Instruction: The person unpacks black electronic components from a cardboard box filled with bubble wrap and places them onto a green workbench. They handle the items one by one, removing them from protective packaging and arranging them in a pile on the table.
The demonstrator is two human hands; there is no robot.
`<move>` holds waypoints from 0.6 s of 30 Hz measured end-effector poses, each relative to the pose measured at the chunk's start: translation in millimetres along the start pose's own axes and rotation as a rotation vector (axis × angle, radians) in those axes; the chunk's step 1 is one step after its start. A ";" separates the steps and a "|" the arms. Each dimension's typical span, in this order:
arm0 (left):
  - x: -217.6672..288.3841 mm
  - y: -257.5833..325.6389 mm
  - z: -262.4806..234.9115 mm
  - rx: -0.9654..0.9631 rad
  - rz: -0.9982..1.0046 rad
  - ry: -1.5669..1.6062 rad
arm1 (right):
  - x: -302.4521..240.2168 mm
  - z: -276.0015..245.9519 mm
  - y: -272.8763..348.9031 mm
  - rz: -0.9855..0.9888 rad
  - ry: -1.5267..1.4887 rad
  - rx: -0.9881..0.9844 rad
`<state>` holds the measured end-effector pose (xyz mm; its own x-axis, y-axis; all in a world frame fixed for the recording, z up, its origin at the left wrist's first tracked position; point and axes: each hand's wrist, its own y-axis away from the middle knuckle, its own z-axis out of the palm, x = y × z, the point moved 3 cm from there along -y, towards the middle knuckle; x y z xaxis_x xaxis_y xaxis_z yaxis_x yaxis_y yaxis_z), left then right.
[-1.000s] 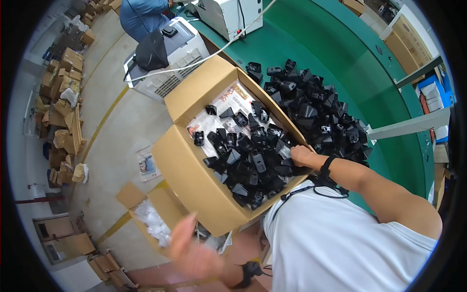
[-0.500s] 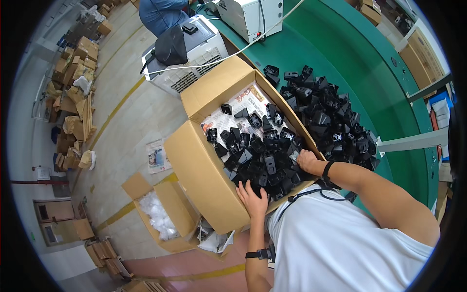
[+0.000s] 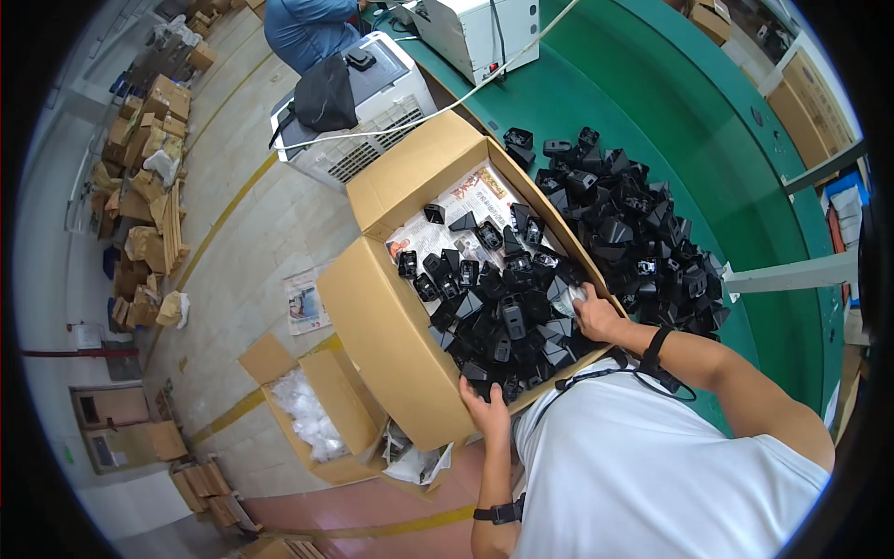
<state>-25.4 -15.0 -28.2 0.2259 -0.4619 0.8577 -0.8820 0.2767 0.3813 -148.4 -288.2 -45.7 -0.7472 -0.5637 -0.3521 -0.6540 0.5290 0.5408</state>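
A large open brown cardboard box (image 3: pixel 391 335) sits tilted at the edge of the green counter (image 3: pixel 745 177), half filled with small black plastic parts (image 3: pixel 503 317) lying over printed paper sheets (image 3: pixel 466 210) that line its bottom. The left hand (image 3: pixel 486 410) grips the box's near rim, fingers curled over the cardboard edge just beside the parts at that corner. The right hand (image 3: pixel 596 317) rests at the box's right wall, fingers bent down among the black parts where the box meets the counter; whether it pinches one of them cannot be told. A dark band circles each wrist. Just beyond the right wall, a loose heap of the same black parts (image 3: pixel 643 233) spreads over the green counter. On the floor to the left lies a smaller open cardboard box holding clear plastic bags (image 3: pixel 303 410), and farther back stands a white ribbed machine (image 3: pixel 372 121) with a black bag on top.
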 end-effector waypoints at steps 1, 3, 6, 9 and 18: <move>3.7 5.1 -2.0 -0.005 -0.017 0.041 | 8.5 2.5 -0.9 -0.030 -0.089 0.067; 12.7 16.8 -7.6 -0.013 -0.052 0.070 | 17.8 6.3 -0.9 -0.117 -0.207 0.266; 5.0 36.0 -19.9 -0.075 -0.195 0.146 | 22.3 7.2 -11.0 -0.056 -0.313 0.086; -20.8 32.2 -22.5 -0.179 -0.461 0.425 | 15.4 -0.8 -4.8 0.192 -0.674 -0.047; 6.3 -9.2 20.8 -0.515 -0.235 -0.513 | -45.4 -70.2 18.7 -0.400 -0.370 -0.007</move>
<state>-24.5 -38.0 -33.5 0.0528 -0.8559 0.5145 -0.5021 0.4226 0.7546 -118.5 -297.2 34.0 -0.4329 -0.4589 -0.7759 -0.8960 0.3136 0.3145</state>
